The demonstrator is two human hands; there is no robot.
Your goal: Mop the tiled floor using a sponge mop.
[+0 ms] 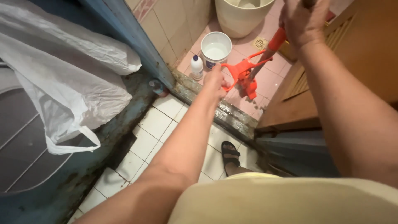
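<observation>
My left hand reaches over the doorstep and grips the orange wringer lever of a mop. My right hand is raised at the top of the view, closed around the mop's handle, whose orange part runs down toward the lever. The orange mop head rests on the pink tiled floor just past the threshold.
A small white bucket and a white bottle stand on the pink floor, a large cream bin behind them. A wooden door is at right, a white plastic bag at left. My sandalled foot is on white tiles.
</observation>
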